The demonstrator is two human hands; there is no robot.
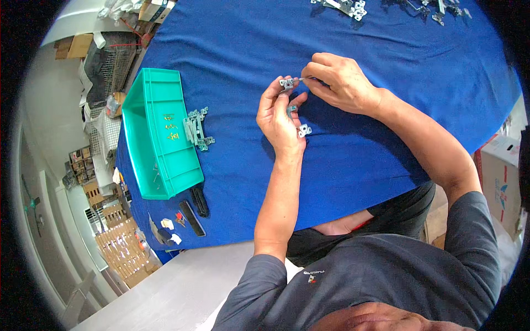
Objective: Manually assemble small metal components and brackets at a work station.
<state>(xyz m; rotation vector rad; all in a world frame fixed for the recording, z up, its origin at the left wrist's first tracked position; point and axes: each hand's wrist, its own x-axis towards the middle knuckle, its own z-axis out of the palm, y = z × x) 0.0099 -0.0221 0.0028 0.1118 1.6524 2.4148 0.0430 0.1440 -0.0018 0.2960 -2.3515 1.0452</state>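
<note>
Here's the left hand (pixel 280 118), curled around a metal bracket (pixel 287 84) above the counter (pixel 353 176), fingers closed on it, with pale, holed plates peeking out at the fingertips and again near the heel of the palm; the middle is hidden by the hand, so whether that's one long piece or several, I cannot tell. And in comes the right hand (pixel 348 83) from the other side, thumb and forefinger pinched together right at the bracket's upper end, gripping something thin and light (far too small to name from up here!). Beneath them, blue cloth (pixel 237 60), soft and lightly creased, drapes the counter. Over on the left, a teal plastic bin (pixel 174 105), smooth-walled and ribbed, carries yellow markings, its inside mostly in shadow. Just beside it lies a cluster of dull grey metal brackets (pixel 197 129), angular and overlapping, tough to count. Below the bin, a dark flat strip (pixel 191 218) sits near white scraps (pixel 167 223), their material unclear. Up top, more metal pieces (pixel 342 6) are sliced off by the picture's edge, and at far right a pale carton (pixel 499 165) fades into the dark rim.
</note>
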